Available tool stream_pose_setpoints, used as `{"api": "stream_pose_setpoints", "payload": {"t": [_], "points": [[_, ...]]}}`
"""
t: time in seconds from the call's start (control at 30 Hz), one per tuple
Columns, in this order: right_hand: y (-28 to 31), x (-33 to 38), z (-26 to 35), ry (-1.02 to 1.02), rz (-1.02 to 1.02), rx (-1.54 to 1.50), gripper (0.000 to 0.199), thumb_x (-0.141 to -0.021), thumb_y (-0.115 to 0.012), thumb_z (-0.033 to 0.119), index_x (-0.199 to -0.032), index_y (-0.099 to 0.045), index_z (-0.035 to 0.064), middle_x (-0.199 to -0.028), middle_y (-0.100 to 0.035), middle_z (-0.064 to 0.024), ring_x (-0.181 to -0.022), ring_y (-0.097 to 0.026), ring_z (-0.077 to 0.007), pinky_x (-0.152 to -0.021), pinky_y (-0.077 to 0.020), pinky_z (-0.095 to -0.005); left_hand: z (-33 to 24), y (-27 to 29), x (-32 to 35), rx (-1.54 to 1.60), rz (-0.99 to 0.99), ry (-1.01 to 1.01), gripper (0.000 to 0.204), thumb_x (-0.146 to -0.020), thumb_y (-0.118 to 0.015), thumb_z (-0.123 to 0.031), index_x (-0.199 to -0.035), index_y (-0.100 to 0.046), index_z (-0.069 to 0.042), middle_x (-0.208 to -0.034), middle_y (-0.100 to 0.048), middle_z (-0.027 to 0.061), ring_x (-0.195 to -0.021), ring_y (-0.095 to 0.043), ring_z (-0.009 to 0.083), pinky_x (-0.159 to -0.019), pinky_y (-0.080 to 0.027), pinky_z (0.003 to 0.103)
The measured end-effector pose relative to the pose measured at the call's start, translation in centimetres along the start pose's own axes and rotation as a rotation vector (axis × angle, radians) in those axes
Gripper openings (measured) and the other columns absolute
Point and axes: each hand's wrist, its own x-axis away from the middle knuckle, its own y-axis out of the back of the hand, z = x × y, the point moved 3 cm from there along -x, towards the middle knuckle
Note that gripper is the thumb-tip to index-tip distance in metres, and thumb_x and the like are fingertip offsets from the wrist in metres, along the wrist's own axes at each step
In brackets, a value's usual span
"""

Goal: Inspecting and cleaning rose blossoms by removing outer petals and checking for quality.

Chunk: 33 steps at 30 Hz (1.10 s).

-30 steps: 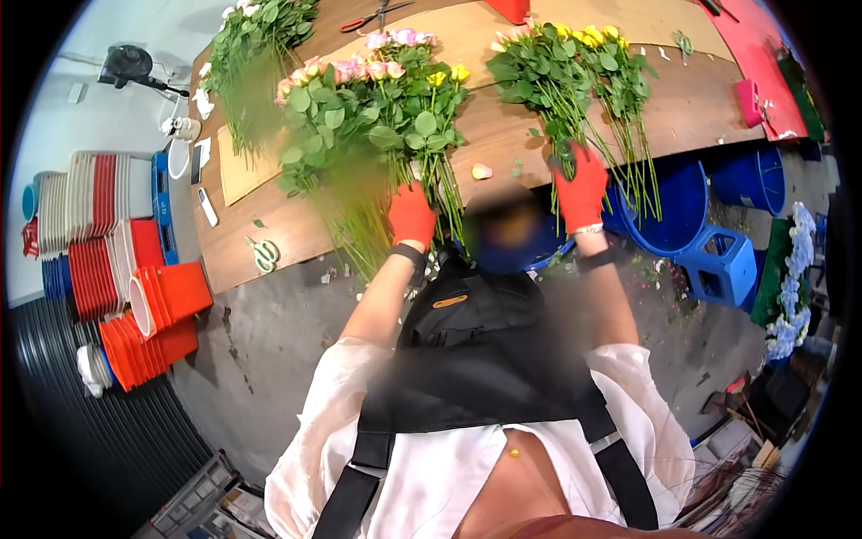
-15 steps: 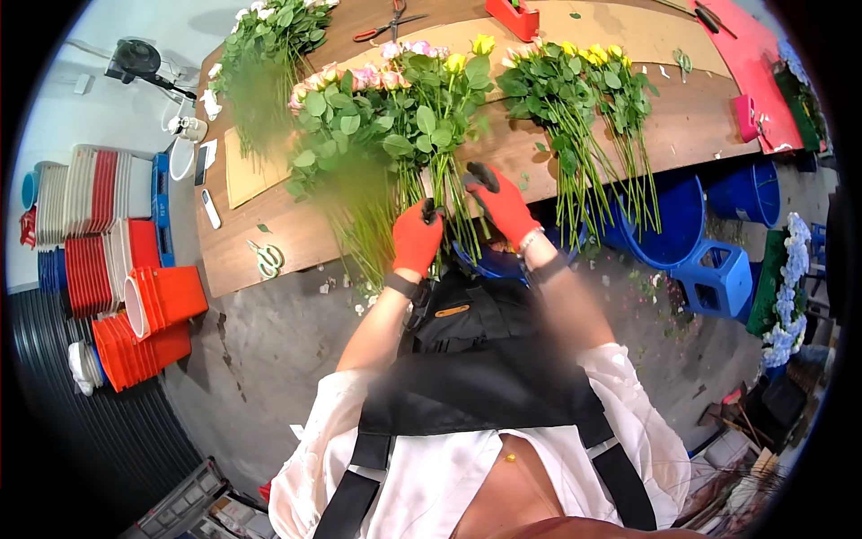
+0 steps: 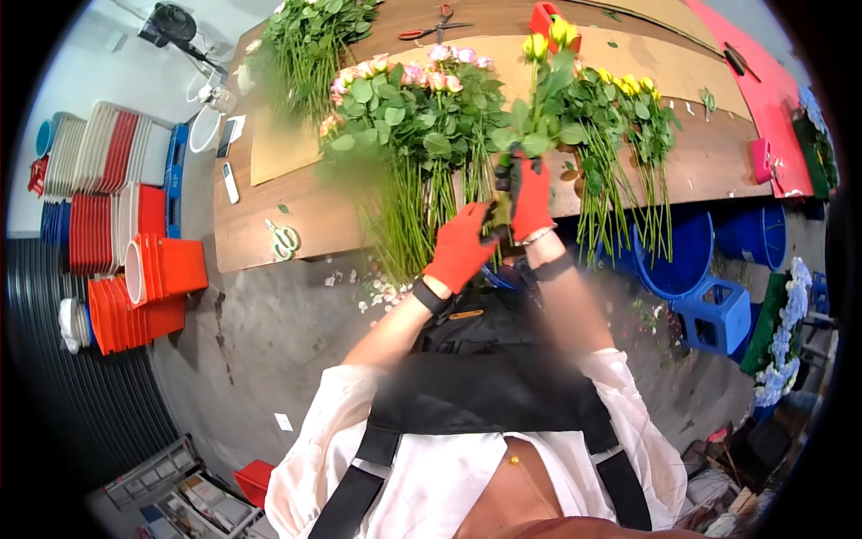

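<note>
Both my hands wear red gloves with dark fingers. Over the table's near edge, my right hand is closed around the stems of several yellow roses, their heads pointing away from me. Just left of and below it is my left hand, thumb and fingers apart beside the lower stems; nothing shows in its grip. Pink roses with long green stems lie in a bunch to the left. Another bunch of yellow roses lies to the right, stems hanging over the edge.
On the wooden table lie green-handled scissors, red-handled scissors, cardboard and a white-flowered bunch. Blue buckets and a blue stool stand below at the right. Red bins are stacked at left.
My right hand has moved slightly right and now holds the yellow roses, lifted off the pink bunch. My left hand has followed to the right. The view has shifted a little.
</note>
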Motion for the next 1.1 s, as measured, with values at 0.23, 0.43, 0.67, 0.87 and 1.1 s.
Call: {"api": "stream_pose_setpoints", "payload": {"t": [0.23, 0.43, 0.67, 0.87, 1.1], "points": [[4.3, 6.3, 4.5, 0.029, 0.256, 0.349, 0.033, -0.092, -0.057, 0.012, -0.123, -0.056, 0.0011, -0.104, -0.065, -0.0062, -0.083, -0.060, -0.0110, -0.071, -0.0489, -0.0256, -3.2, 5.9, -4.9, 0.791, -0.262, 0.120, 0.031, -0.090, -0.061, -0.014, -0.118, -0.060, 0.000, -0.106, -0.066, 0.0058, -0.084, -0.062, 0.0116, -0.075, -0.049, 0.027], [7.1, 13.5, 3.7, 0.052, 0.260, 0.565, 0.040, -0.089, -0.058, 0.008, -0.126, -0.053, -0.0053, -0.106, -0.065, -0.0111, -0.094, -0.061, -0.0166, -0.086, -0.0470, -0.0309, -3.6, 5.2, -3.6, 1.171, -0.038, 0.429, 0.023, -0.093, -0.058, -0.011, -0.110, -0.063, 0.002, -0.099, -0.067, 0.0027, -0.090, -0.062, 0.0107, -0.082, -0.049, 0.026], [12.0, 15.3, 2.4, 0.256, 0.266, 0.807, 0.048, -0.085, -0.057, -0.002, -0.131, -0.048, -0.0045, -0.120, -0.057, -0.0127, -0.105, -0.058, -0.0191, -0.092, -0.0468, -0.0317, -2.4, 1.7, -1.7, 1.730, 0.009, 0.263, 0.039, -0.084, -0.061, 0.003, -0.122, -0.055, 0.002, -0.119, -0.061, 0.0090, -0.106, -0.059, 0.0173, -0.091, -0.048, 0.030], [13.1, 16.3, 2.1, 0.211, 0.308, 0.793, 0.048, -0.086, -0.056, 0.000, -0.133, -0.045, -0.0027, -0.119, -0.057, -0.0117, -0.102, -0.060, -0.0187, -0.093, -0.0465, -0.0327, -5.1, 5.1, -1.2, 0.537, 0.155, 0.060, 0.041, -0.082, -0.062, 0.002, -0.122, -0.056, 0.003, -0.112, -0.066, 0.0119, -0.100, -0.063, 0.0181, -0.090, -0.048, 0.029], [13.2, 15.8, 2.3, 0.135, 0.391, 0.824, 0.053, -0.085, -0.059, 0.004, -0.135, -0.042, -0.0006, -0.122, -0.057, -0.0100, -0.106, -0.059, -0.0194, -0.094, -0.0445, -0.0324, -7.5, 4.4, -1.5, 1.118, 0.104, 0.218, 0.030, -0.096, -0.051, -0.009, -0.125, -0.058, -0.003, -0.113, -0.065, 0.0064, -0.105, -0.061, 0.0149, -0.088, -0.050, 0.029]]}}
